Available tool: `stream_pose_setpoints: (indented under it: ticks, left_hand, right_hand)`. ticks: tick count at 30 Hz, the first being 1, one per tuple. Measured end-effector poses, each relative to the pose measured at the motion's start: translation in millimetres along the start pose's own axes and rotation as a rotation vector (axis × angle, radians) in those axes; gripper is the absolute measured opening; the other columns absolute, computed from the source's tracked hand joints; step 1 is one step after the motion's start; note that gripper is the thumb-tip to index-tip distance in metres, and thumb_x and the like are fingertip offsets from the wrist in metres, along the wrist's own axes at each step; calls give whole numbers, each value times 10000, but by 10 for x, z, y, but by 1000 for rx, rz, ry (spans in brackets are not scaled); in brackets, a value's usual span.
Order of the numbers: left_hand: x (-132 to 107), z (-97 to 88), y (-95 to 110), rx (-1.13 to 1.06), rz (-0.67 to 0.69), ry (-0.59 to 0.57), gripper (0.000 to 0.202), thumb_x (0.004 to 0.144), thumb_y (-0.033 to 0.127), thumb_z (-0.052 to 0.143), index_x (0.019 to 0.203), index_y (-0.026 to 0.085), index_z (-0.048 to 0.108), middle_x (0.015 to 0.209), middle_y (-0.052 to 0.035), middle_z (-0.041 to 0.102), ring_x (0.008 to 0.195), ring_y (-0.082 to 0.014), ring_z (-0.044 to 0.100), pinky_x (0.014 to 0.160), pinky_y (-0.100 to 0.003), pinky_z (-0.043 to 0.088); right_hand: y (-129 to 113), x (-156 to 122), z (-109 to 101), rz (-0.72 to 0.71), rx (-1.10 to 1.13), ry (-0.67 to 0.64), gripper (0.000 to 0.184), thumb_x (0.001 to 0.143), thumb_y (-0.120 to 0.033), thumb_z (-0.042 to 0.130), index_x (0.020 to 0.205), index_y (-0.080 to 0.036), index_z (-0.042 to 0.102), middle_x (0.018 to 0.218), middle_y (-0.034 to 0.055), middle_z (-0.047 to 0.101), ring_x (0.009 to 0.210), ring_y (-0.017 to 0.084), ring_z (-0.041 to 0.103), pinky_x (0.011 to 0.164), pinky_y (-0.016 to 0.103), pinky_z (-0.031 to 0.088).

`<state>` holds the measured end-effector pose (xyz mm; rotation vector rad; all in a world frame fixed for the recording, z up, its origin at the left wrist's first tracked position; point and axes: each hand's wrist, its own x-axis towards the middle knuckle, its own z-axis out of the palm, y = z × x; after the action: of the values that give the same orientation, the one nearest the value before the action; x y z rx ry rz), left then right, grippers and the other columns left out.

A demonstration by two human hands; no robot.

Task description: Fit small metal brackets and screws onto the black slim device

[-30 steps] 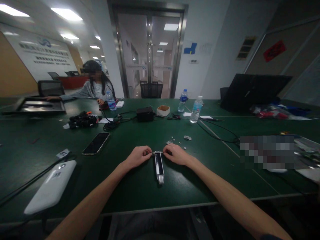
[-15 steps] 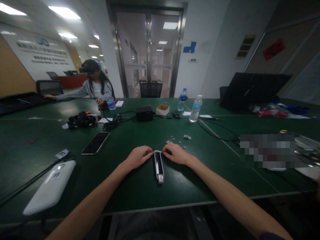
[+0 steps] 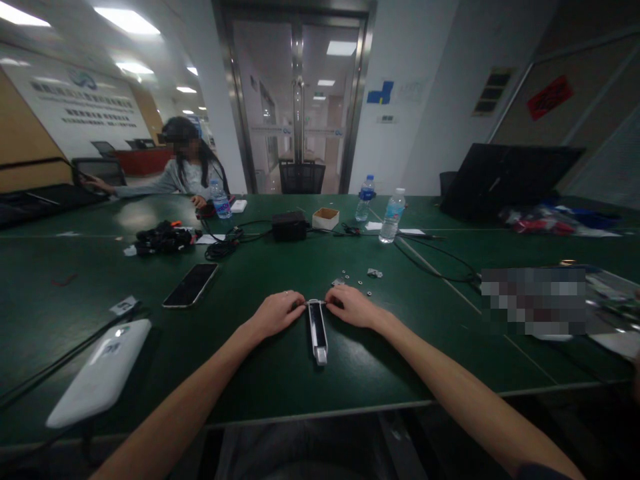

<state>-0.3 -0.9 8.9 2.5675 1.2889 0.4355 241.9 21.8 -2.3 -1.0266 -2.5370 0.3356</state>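
Note:
A slim, long object (image 3: 317,327) with a whitish frame, a dark middle and a pale block at its near end lies on the green table in front of me. I cannot make out its kind. At its far end, a thin crosspiece sticks out to both sides. My left hand (image 3: 280,312) is closed, thumb and fingertips pinched at the left side of that end. Opposite, my right hand (image 3: 353,307) pinches at the right side in the same way. Just beyond my right hand lie several small rings (image 3: 360,283) and a small metallic piece (image 3: 375,273).
A phone (image 3: 191,285) and a white power-bank-like block (image 3: 103,373) lie to the left. Farther back are a black box (image 3: 289,228), a small open carton (image 3: 325,219), cables and water bottles (image 3: 392,217). Across the table, another person (image 3: 187,173) sits at the left.
My hands and the slim object stay almost in place. At the far left, the other person's outstretched hand has risen, lifting a black edge or flap.

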Motion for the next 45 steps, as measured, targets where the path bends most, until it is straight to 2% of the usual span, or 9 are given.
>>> stream_pose_setpoints:
  ticks: [19, 29, 35, 40, 45]
  left_hand:
    - [-13, -37, 66, 66, -8, -85, 246, 911, 309, 481, 1106, 184, 564, 1047, -63, 594, 908, -195, 577, 759, -286, 461]
    - [-2, 65, -29, 78, 29, -20, 239, 957, 310, 416, 1098, 188, 565, 1043, -51, 610, 911, -177, 591, 787, -282, 464]
    - [-2, 58, -21, 68, 31, -12, 249, 964, 314, 408, 1093, 186, 577, 1042, -51, 613, 910, -171, 589, 786, -277, 462]
    - [-5, 41, -21, 56, 22, -16, 262, 965, 327, 407, 1097, 186, 584, 1049, -51, 621, 924, -176, 593, 788, -283, 465]
    - [-13, 1, 22, 64, 20, -18, 265, 965, 306, 411, 1115, 189, 594, 1066, -57, 618, 941, -177, 590, 815, -284, 470]
  right_hand:
    - [6, 2, 13, 14, -7, -34, 79, 872, -190, 549, 903, -163, 616, 871, 51, 590, 806, 159, 537, 707, 273, 409]
    - [9, 4, 19, -6, -28, -18, 94, 885, -214, 538, 895, -164, 618, 865, 54, 590, 808, 163, 532, 707, 280, 412]
    - [30, 1, 9, -22, -31, -19, 116, 888, -248, 539, 908, -171, 624, 874, 53, 600, 821, 166, 539, 725, 289, 429]
    - [101, -13, -57, 2, -45, 35, 153, 889, -296, 546, 938, -172, 622, 926, 62, 610, 867, 175, 555, 766, 306, 452]
    - [264, -34, -193, 74, -170, 197, 188, 904, -310, 511, 965, -173, 625, 958, 81, 620, 922, 206, 538, 827, 351, 446]
